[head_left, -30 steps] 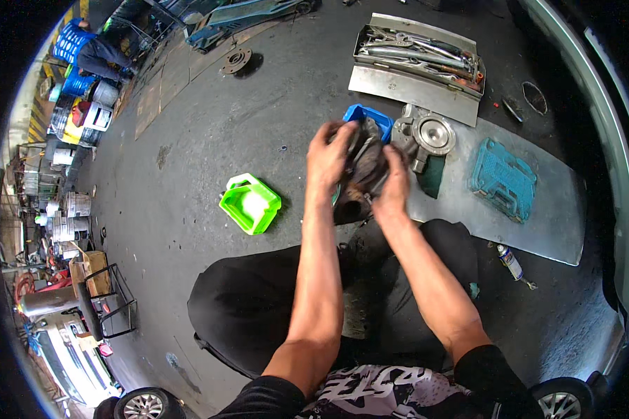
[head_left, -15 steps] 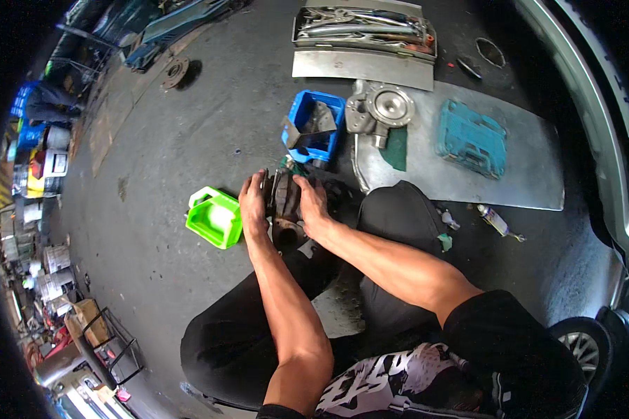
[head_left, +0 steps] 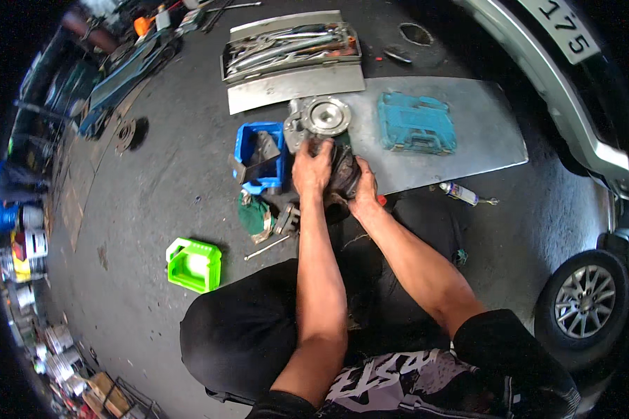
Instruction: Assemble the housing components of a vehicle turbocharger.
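Note:
Between my two hands is a dark, rusty metal housing [head_left: 344, 171] with a round opening at its near end. My left hand [head_left: 312, 171] is closed round its left side, thumb over the top. On the right side my right hand [head_left: 365, 190] grips it, with some fingers hidden behind. Just beyond lies a silver metal housing [head_left: 328, 116] with a round, dished face, on the sheet's left edge. To the left of my left wrist, a small grey metal part [head_left: 286, 219] and a green cloth [head_left: 255, 215] lie on the floor, near a thin metal rod [head_left: 267, 248].
A blue cut-open container [head_left: 260, 183] holds metal pieces; a bright green one [head_left: 194, 267] stands nearer left. An open toolbox [head_left: 297, 94] full of wrenches lies far off. A teal case [head_left: 417, 123] rests on the metal sheet [head_left: 482, 143]. A spray can [head_left: 459, 193] and vehicle wheel [head_left: 586, 302] are right.
Both hands have carried the dark metal housing right and forward, toward the silver housing. The green cloth, small grey part and rod now show on the floor. The view has shifted.

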Action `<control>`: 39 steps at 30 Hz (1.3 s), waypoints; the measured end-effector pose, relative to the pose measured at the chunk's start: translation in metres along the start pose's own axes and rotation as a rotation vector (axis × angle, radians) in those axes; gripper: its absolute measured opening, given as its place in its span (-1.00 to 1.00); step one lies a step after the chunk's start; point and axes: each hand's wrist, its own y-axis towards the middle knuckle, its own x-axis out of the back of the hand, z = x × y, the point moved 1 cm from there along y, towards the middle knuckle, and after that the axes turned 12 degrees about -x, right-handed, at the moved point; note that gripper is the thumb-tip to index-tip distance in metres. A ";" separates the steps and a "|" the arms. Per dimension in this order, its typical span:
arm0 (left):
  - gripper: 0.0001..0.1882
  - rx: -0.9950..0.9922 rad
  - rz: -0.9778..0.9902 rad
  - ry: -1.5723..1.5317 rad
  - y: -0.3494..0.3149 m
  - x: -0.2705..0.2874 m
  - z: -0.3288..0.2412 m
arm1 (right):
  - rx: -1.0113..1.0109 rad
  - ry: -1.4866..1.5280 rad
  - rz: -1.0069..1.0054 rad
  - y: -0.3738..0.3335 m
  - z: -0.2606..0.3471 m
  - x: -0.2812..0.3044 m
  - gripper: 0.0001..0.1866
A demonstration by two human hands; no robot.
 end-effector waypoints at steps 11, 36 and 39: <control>-0.41 0.044 0.234 -0.076 0.006 -0.113 -0.012 | 0.087 0.093 -0.305 0.007 0.071 0.066 -0.54; -0.21 -0.150 0.082 0.061 0.046 -0.098 -0.025 | 0.407 -0.110 -0.954 0.079 0.153 0.089 -0.55; -0.31 -0.105 0.119 -0.224 0.058 -0.075 -0.023 | 0.351 -0.205 -0.446 0.024 0.231 0.145 -0.55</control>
